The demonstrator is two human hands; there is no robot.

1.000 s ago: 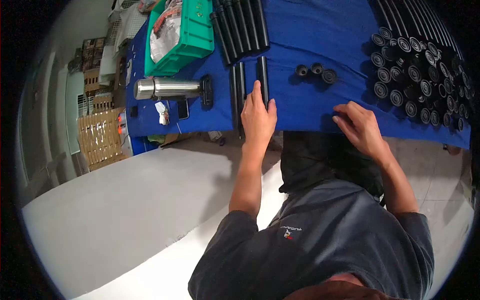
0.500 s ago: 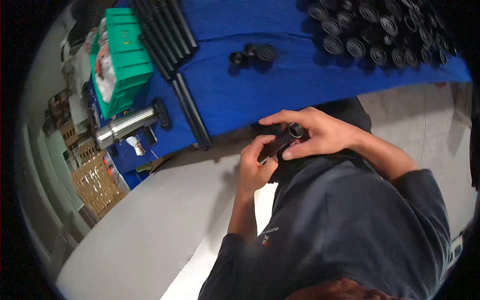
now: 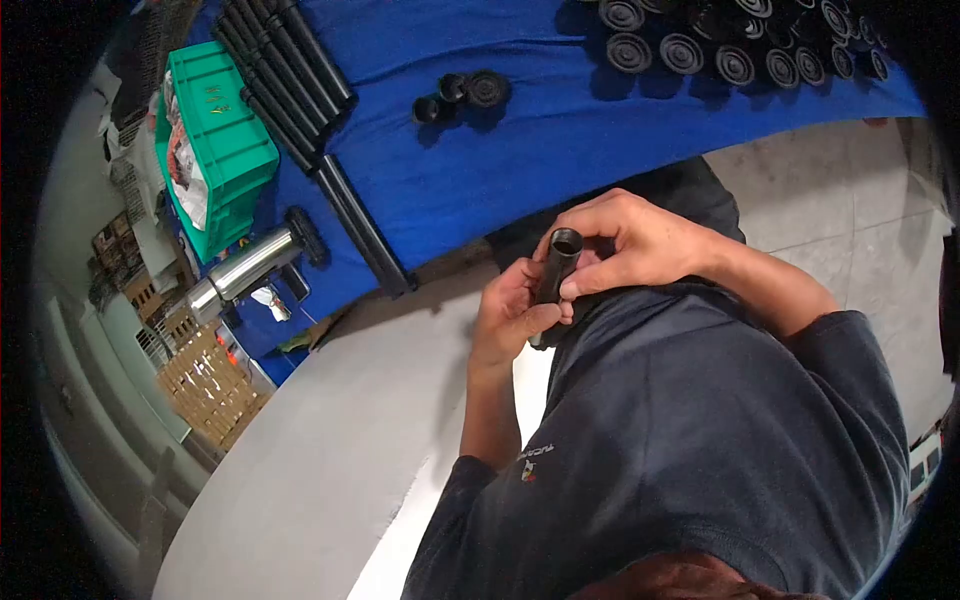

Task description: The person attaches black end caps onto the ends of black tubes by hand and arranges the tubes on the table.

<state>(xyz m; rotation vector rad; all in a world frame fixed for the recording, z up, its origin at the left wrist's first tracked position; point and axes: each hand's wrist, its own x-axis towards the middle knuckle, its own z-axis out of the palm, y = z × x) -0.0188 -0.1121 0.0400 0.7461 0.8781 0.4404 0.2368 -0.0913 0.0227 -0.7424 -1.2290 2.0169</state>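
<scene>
A short black tube (image 3: 560, 262) is held between my two hands in front of my body, its open end facing up toward the camera. The fingers and thumb of my left hand (image 3: 510, 318) wrap its lower part. My right hand (image 3: 640, 245) grips it nearer the open end, thumb on the side. On the blue cloth, two black tubes (image 3: 362, 228) lie side by side near the table's front edge. Three black round caps (image 3: 488, 88) sit together further back.
Several long black tubes (image 3: 285, 75) lie at the back left. Beside them stand a green crate (image 3: 225, 130) and a steel flask (image 3: 245, 270) lying on its side. Many black ribbed round parts (image 3: 735, 65) fill the back right.
One black tube has left the table and is now held in both hands before my body. The view has turned, shifting the table's contents up and left. Since the middle frame, the tube stands more upright.
</scene>
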